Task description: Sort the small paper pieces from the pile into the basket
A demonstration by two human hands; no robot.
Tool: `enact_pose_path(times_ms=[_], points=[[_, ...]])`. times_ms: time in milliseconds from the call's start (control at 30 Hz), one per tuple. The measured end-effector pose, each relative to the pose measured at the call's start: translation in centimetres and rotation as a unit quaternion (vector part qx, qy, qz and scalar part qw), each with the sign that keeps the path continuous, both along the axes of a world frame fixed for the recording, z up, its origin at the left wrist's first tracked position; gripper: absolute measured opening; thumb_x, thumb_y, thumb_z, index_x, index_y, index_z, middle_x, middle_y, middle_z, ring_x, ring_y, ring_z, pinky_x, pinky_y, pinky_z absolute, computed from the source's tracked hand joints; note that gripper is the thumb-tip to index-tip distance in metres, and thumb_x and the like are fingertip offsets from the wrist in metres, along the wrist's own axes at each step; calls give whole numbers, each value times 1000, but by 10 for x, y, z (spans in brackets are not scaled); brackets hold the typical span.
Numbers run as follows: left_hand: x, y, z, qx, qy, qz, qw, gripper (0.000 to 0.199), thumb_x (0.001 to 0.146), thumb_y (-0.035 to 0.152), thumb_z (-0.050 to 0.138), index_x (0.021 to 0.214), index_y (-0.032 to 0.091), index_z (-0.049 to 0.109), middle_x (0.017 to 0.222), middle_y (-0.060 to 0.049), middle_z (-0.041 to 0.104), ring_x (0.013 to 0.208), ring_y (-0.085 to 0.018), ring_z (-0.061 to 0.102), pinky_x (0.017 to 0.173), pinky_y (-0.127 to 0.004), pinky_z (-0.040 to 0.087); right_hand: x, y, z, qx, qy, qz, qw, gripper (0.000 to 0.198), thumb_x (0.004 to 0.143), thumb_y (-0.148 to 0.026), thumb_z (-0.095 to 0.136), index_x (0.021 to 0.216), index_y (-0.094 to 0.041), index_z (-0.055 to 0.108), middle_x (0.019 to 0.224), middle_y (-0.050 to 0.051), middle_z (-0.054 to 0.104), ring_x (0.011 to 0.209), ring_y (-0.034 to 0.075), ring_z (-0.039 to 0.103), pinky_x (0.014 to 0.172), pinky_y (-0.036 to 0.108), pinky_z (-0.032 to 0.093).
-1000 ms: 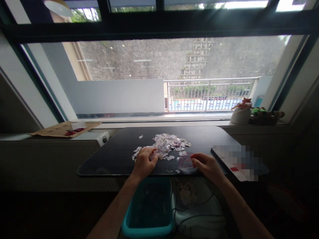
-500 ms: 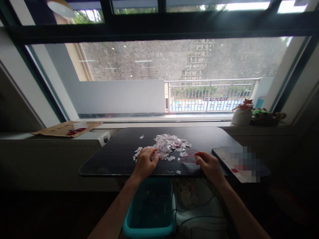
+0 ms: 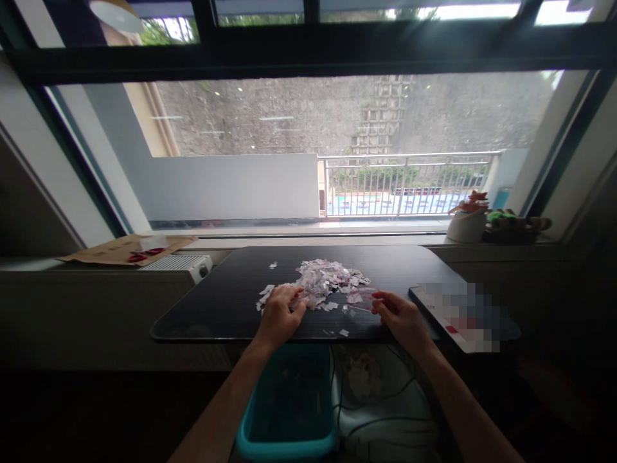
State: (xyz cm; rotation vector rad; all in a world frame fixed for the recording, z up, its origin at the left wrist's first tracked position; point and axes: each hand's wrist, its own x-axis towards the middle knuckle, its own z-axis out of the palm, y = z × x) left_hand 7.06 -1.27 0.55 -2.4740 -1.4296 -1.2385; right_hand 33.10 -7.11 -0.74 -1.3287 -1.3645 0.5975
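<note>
Pinching the clear plastic piece (image 3: 363,294) at the near right of the paper pile (image 3: 322,278), the right hand (image 3: 401,315) could, by a careless sweep, knock scraps (image 3: 344,333) off the near edge of the table (image 3: 207,308); I cannot tell whether the left hand (image 3: 282,315), near left, grips any.

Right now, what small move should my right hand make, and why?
Probably ease the plastic leftward: your right hand pinches it, loose scraps lie just left of it, beside the pile, and your left hand is at the pile's near left.
</note>
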Motion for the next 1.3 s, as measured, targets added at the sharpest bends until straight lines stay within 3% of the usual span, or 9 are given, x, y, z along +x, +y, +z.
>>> enact_pose_path(times_ms=[300, 600, 767, 867, 1067, 1300], points=[[0, 0, -1, 2, -4, -3, 1000, 21, 76, 26, 53, 95, 19, 62, 95, -5, 64, 95, -21, 54, 88, -38, 43, 1, 8, -10, 6, -42, -46, 998, 33, 75, -41, 55, 95, -18, 66, 69, 3, 68, 63, 17, 62, 58, 26, 47], [0, -1, 0, -4, 0, -1, 1000, 22, 77, 24, 52, 95, 18, 62, 94, -6, 64, 94, -22, 54, 87, -38, 42, -1, 2, -8, 2, -70, 2, 998, 30, 74, -43, 56, 88, -18, 67, 67, 2, 69, 59, 15, 59, 56, 25, 45], [0, 0, 0, 1, -2, -1, 1000, 21, 77, 25, 52, 95, 20, 62, 94, -5, 64, 94, -21, 54, 87, -38, 42, -1, -7, -8, 71, -116, -109, 985, 26, 78, -38, 53, 86, -17, 66, 75, 4, 66, 60, 15, 56, 59, 26, 45], [0, -1, -1, -1, -5, -2, 1000, 21, 77, 25, 52, 95, 19, 62, 94, -5, 64, 94, -21, 54, 87, -38, 43, -5, -19, -10, 111, -190, -136, 966, 23, 81, -33, 49, 84, -17, 65, 77, 5, 63, 65, 15, 55, 62, 26, 44], [1, 0, -2, 6, -16, -4, 1000, 21, 76, 23, 53, 94, 19, 62, 92, -5, 64, 92, -21, 54, 86, -38, 43, -30, -38, -9, 155, -315, -120, 929, 18, 84, -24, 45, 82, -19, 63, 73, 4, 60, 70, 16, 54, 67, 26, 41], [0, 1, -5, 7, -22, -7, 1000, 22, 76, 21, 52, 97, 19, 61, 94, -5, 64, 93, -21, 54, 87, -37, 43, -75, -32, 0, 129, -366, -57, 920, 17, 85, -17, 44, 79, -20, 59, 71, 1, 58, 67, 15, 56, 62, 24, 38]])
